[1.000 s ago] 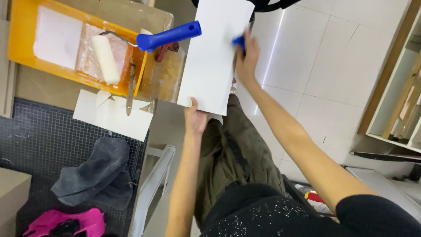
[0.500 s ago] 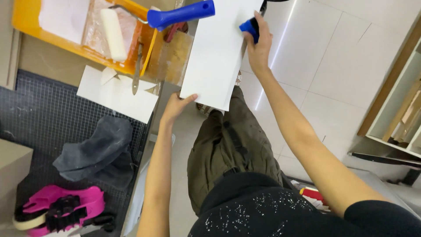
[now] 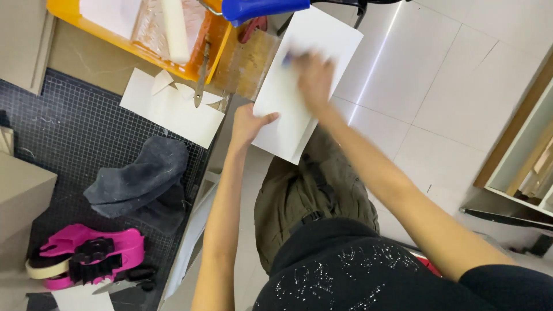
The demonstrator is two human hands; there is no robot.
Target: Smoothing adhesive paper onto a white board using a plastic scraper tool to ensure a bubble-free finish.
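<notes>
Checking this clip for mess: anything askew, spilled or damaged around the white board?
Nothing spilled or broken. The white board juts past the bench edge, steadied by the left hand. The right hand is motion-blurred. Torn white paper and a crumpled grey cloth lie loose beside it.

Both arms reach forward, left hand gripping with curled fingers, right hand motion-blurred.

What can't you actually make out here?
Head view:
- Right hand: motion-blurred on the white board; the small blue thing under it is unidentifiable.
- Blue handle: cut off by the top edge.
- Yellow tray: top cropped.
- Left hand: palm hidden, gripping the board's edge.
</notes>
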